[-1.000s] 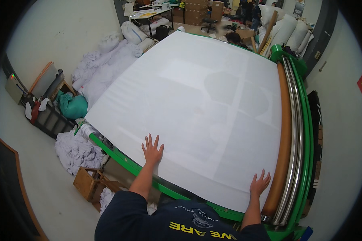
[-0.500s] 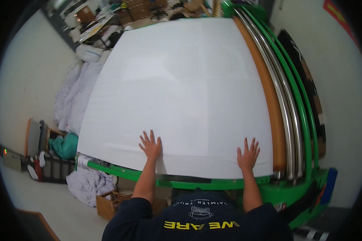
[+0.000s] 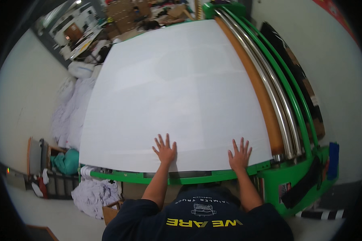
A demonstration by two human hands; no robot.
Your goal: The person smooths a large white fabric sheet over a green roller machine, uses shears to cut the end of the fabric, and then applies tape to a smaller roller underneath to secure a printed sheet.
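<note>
A wide white sheet point(image 3: 161, 96) lies spread over the bed of a green machine point(image 3: 213, 176). My left hand point(image 3: 165, 150) rests on it near the front edge, fingers spread, holding nothing. Farther right, my right hand point(image 3: 240, 156) also lies open on the sheet with its fingers apart, close to the sheet's front right corner. Beyond the sheet's right edge run a brown roller point(image 3: 253, 86) and shiny metal rollers point(image 3: 274, 96), which neither hand touches.
Piled white cloth point(image 3: 80, 106) lines the left side, with another heap point(image 3: 94, 197) on the floor at the front left. A green bundle point(image 3: 66, 161) sits beside a dark crate point(image 3: 60, 186). Green rails point(image 3: 283, 78) flank the rollers. Cardboard boxes point(image 3: 118, 16) stand at the back.
My view has turned slightly. My left hand has slid to the right along the sheet and my right hand a little to the left, so they are closer together. Both stay open.
</note>
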